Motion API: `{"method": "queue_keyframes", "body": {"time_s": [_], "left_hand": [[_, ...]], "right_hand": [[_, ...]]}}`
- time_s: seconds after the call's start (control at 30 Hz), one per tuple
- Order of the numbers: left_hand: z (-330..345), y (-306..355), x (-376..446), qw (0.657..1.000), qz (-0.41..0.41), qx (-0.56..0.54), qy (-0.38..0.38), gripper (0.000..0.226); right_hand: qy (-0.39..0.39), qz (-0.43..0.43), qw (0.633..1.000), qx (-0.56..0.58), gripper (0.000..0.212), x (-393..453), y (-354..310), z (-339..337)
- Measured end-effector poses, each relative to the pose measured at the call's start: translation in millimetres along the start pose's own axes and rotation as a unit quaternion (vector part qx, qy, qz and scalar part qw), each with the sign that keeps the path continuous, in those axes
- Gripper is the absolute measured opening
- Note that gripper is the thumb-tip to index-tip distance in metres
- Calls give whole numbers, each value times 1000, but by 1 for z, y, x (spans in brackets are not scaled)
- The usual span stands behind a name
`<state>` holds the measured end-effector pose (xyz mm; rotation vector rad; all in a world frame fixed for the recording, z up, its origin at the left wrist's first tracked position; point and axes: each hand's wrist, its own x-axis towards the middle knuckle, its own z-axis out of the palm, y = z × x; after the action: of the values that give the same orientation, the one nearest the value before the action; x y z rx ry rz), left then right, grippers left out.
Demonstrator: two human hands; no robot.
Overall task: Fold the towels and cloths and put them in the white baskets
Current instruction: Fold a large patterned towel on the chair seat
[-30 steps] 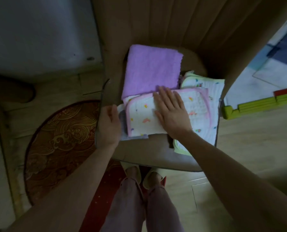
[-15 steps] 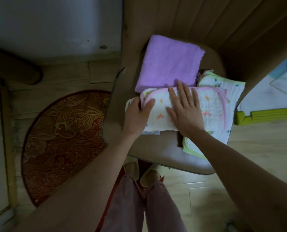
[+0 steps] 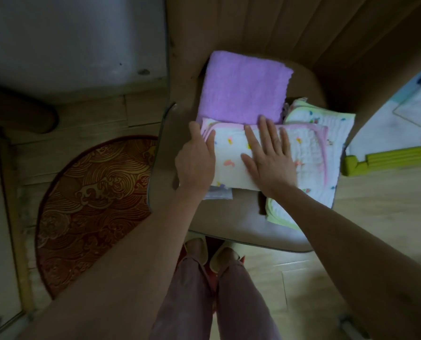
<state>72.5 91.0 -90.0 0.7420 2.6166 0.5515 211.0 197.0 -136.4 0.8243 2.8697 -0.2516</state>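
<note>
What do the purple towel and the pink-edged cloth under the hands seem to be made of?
The purple towel looks like fluffy terry or microfibre, with a matte, fuzzy nap. The pink-edged cloth looks like thin quilted cotton gauze, going by its crinkled grid texture, printed shapes and sewn border.

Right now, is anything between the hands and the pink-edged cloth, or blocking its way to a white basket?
Nothing lies between them: the right hand presses flat on the pink-edged cloth, and the left hand holds its left edge. No white basket is in view, so that path cannot be judged.
</note>
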Motion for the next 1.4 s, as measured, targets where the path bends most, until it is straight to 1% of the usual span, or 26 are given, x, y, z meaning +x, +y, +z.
{"method": "queue_keyframes", "body": {"time_s": [0.07,0.1,0.17,0.2,0.23,0.3,0.33,0.4,0.47,0.53,0.6,0.63,0.7,0.73,0.83,0.9,1.0,1.07,1.17,1.27,1.4], "left_hand": [[-4,2,-1,1000,6,16,11,41],[-6,2,-1,1000,14,15,17,41],[-10,7,0,999,31,9,32,42],[-11,11,1,999,38,4,37,42],[-12,16,0,998,44,-2,41,41],[-14,27,-1,997,60,-8,42,38],[-16,34,-2,997,69,-8,41,37],[-17,45,-3,995,86,-6,44,35],[-19,54,-4,993,109,-1,40,33],[-22,60,-3,991,131,9,24,32],[-29,67,-3,989,148,22,9,31],[-33,72,-3,987,159,29,2,31],[-42,86,-2,982,182,46,-10,31],[-47,94,-1,979,195,56,-13,31],[-60,115,7,961,262,83,-37,32],[-64,129,18,945,308,91,-67,35],[-63,151,39,925,362,63,-94,41],[-60,167,50,904,404,49,-128,38],[-53,187,65,861,477,92,-149,38],[-38,205,70,810,539,128,-192,33],[-13,216,62,750,607,175,-197,32]], "right_hand": [[58,27,996,64,60,-7,5,-13],[96,64,989,90,60,-13,9,-20],[170,169,963,122,60,-24,21,-31],[191,234,944,133,61,-27,27,-36],[190,297,925,145,63,-29,33,-40],[132,394,887,201,65,-30,43,-46],[100,426,866,241,63,-28,48,-48],[61,469,825,310,60,-21,57,-51],[26,487,801,347,58,-15,65,-54],[-2,465,805,368,48,-13,69,-55],[-2,426,818,387,29,-17,69,-58],[13,410,820,400,25,-21,68,-61],[54,396,814,420,36,-31,63,-74],[81,399,808,426,37,-37,60,-81],[153,437,781,419,24,-58,48,-99],[189,487,738,428,23,-71,39,-109],[236,577,655,427,23,-85,25,-118],[259,638,595,416,23,-90,12,-118],[310,691,512,405,24,-90,-12,-115],[368,722,454,371,25,-86,-23,-105],[389,771,366,347,22,-88,-41,-87]]}}
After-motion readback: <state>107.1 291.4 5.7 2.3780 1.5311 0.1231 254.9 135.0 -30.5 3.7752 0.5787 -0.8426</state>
